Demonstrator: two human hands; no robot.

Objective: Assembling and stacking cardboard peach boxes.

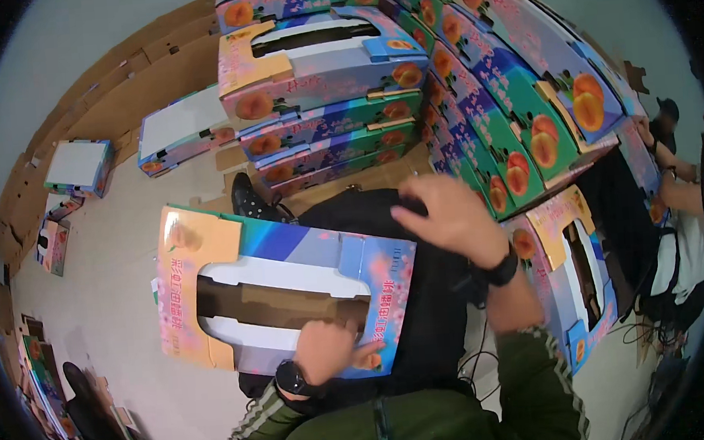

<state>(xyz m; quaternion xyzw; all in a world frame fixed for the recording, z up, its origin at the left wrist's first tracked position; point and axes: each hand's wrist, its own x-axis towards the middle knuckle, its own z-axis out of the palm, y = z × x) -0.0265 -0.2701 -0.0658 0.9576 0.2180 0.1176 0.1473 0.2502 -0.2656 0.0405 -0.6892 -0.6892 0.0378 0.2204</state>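
A multicoloured, fruit-printed rectangular cardboard carton (301, 247) is touched by the left hand (326, 352), whose grip cannot be told, while the right hand (449, 218) is held loosely open.

Right hand (453, 222) blurred; top box (298, 1) cut by upper edge; co-worker (683, 260) cropped at right rim.

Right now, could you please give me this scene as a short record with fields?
Left hand: on the near right part of the peach-printed carton; whether it grips is unclear
Right hand: raised, off the carton, nothing visible in it
Peach-printed carton: before the body, long cut-out facing up, brown interior showing
Ahead: stacked cartons
Right: taller carton stack; another person beyond
Far left: small white-topped carton on the floor
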